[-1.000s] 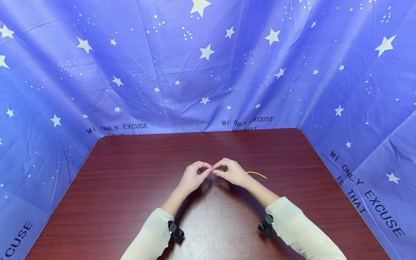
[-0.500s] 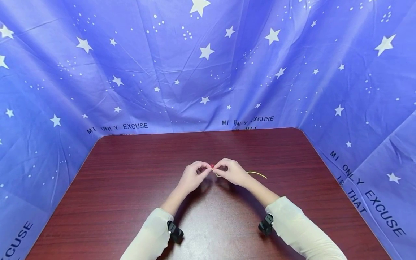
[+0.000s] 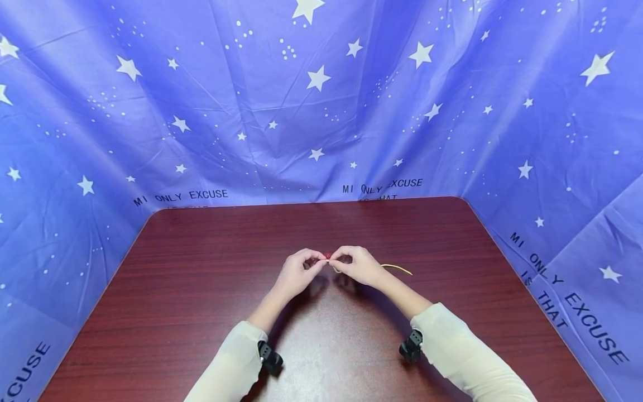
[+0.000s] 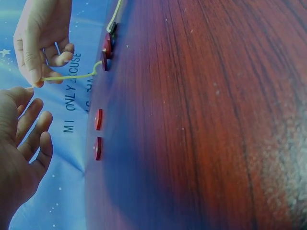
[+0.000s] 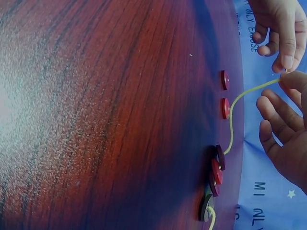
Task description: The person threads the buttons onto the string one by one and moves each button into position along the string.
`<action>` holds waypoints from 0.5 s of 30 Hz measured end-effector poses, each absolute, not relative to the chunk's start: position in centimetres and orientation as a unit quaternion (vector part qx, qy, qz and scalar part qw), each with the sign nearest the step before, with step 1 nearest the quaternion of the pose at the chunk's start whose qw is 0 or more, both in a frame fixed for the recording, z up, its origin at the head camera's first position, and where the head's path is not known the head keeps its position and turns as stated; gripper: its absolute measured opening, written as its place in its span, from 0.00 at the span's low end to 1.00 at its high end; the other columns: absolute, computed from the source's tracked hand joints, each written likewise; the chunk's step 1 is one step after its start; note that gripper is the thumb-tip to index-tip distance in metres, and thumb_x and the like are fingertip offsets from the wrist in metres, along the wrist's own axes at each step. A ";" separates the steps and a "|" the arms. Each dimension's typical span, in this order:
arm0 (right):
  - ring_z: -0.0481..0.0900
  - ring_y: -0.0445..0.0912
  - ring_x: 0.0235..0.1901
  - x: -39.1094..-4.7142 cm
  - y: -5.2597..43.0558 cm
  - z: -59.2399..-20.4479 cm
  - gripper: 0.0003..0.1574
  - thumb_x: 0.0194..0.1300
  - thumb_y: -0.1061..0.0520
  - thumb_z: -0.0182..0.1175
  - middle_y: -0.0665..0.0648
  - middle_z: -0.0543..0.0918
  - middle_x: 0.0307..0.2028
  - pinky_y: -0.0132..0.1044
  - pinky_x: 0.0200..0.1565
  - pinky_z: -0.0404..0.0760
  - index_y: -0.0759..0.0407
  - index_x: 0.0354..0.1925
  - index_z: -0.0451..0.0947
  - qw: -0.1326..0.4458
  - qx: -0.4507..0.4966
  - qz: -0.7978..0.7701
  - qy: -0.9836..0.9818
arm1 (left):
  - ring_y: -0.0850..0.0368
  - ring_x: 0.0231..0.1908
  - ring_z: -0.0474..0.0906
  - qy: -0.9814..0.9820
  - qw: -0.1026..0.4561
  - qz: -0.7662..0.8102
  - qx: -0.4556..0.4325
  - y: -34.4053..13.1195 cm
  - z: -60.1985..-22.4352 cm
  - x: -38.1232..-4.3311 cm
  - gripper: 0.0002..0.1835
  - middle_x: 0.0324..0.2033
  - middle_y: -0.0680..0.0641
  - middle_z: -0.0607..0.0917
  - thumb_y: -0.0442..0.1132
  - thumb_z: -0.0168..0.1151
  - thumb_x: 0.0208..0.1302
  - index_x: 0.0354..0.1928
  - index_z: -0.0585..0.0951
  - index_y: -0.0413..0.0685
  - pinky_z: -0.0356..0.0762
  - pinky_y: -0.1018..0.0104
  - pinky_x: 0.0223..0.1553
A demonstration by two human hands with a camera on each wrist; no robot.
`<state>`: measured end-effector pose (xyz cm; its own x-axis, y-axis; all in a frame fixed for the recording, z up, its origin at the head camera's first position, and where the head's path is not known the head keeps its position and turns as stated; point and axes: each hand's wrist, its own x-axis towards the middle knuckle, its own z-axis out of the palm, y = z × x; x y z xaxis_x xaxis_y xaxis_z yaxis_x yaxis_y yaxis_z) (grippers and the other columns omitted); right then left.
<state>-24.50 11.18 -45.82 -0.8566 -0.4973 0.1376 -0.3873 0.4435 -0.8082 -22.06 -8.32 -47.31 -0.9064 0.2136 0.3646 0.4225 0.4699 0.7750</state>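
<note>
Above the table point(image 3: 201, 312), my left hand point(image 3: 295, 273) and right hand point(image 3: 359, 265) meet fingertip to fingertip. The right hand point(image 4: 45, 40) pinches a yellow string point(image 4: 76, 76) between thumb and index finger. The left hand's thumb and index finger point(image 5: 288, 57) pinch the string's short tip, mostly covered by the fingers. From the right hand the string runs down to a row of flat button-like discs point(image 5: 217, 172), dark red, red, green and black, threaded on it. Two loose red discs point(image 4: 98, 120) point(image 5: 225, 109) lie apart on the table. In the head view a red spot point(image 3: 328, 256) shows just beyond the fingertips.
The string's other end point(image 3: 397, 269) trails on the table past the right wrist. Black wrist cameras point(image 3: 271, 358) sit at both cuffs. A blue star-printed curtain point(image 3: 321, 111) hangs around the table's back and sides.
Both hands stay nearly in place, with only slight fingertip movement. The red spot beyond the fingertips shows more clearly, and a bit of pale string now shows below the right fingertips.
</note>
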 end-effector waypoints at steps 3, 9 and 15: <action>0.84 0.53 0.30 -24.5 11.2 -45.8 0.08 0.62 0.56 0.61 0.60 0.85 0.30 0.28 0.30 0.77 0.59 0.35 0.81 0.072 -0.255 -0.465 0.845 | 0.58 0.26 0.76 -0.850 0.104 -0.483 -0.185 -8.5 -47.4 -22.2 0.03 0.29 0.50 0.83 0.38 0.64 0.59 0.33 0.84 0.48 0.74 0.75 0.28; 0.83 0.56 0.30 -24.5 11.3 -45.7 0.07 0.62 0.56 0.60 0.63 0.84 0.28 0.28 0.30 0.75 0.59 0.35 0.81 0.077 -0.250 -0.470 0.843 | 0.58 0.28 0.77 -0.853 0.107 -0.478 -0.181 -8.9 -47.4 -22.4 0.03 0.30 0.49 0.83 0.38 0.64 0.59 0.33 0.84 0.47 0.75 0.75 0.29; 0.81 0.51 0.27 -24.4 11.4 -45.6 0.09 0.62 0.55 0.60 0.57 0.84 0.27 0.27 0.30 0.74 0.60 0.35 0.81 0.070 -0.245 -0.447 0.857 | 0.57 0.31 0.79 -0.870 0.093 -0.458 -0.160 -9.5 -47.6 -22.4 0.06 0.33 0.49 0.84 0.40 0.65 0.58 0.36 0.83 0.46 0.78 0.70 0.34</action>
